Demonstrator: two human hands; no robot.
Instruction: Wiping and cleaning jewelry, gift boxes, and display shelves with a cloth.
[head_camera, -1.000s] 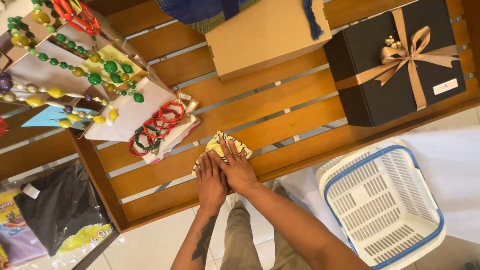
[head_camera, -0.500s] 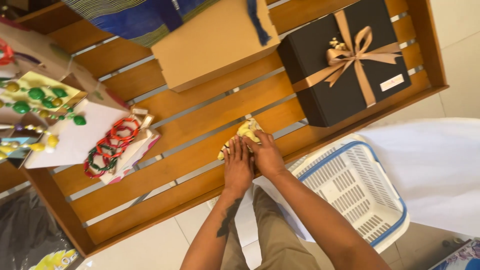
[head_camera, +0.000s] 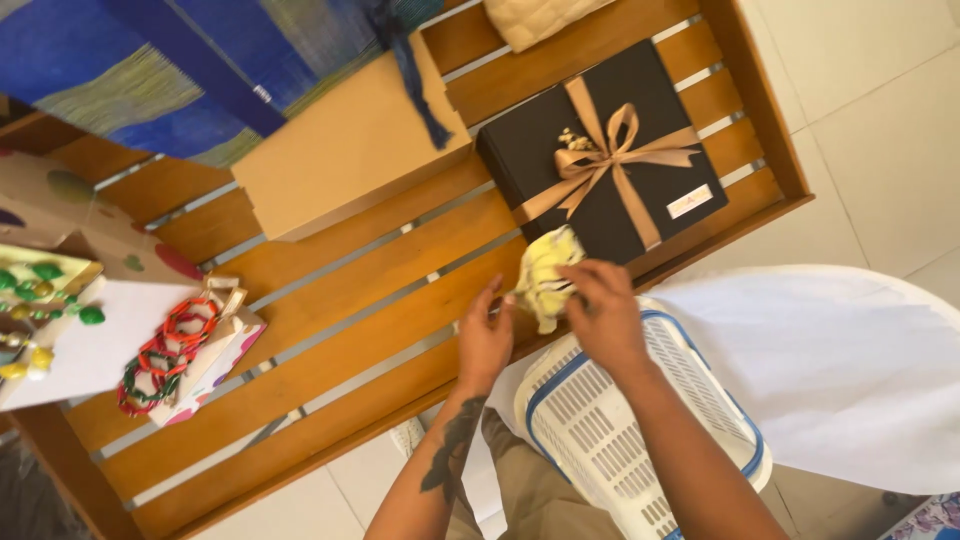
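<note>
Over a slatted wooden table (head_camera: 360, 330), both hands hold a small crumpled yellow-and-white cloth item (head_camera: 546, 276). My right hand (head_camera: 605, 312) grips its right side from above. The fingertips of my left hand (head_camera: 485, 335) pinch its left edge. The item is lifted just off the table, in front of a black gift box (head_camera: 640, 120) tied with a tan ribbon bow (head_camera: 600, 155).
A plain tan cardboard box (head_camera: 350, 160) lies left of the black box, under blue woven fabric (head_camera: 180, 60). Red and green bead bracelets (head_camera: 165, 355) rest on white cards at the left. A white lattice basket with a blue rim (head_camera: 620, 440) sits under my forearms, beside white cloth (head_camera: 850, 370).
The view has shifted right along the table. Both hands have carried the yellow item from flat on the slats up to the black box's front edge.
</note>
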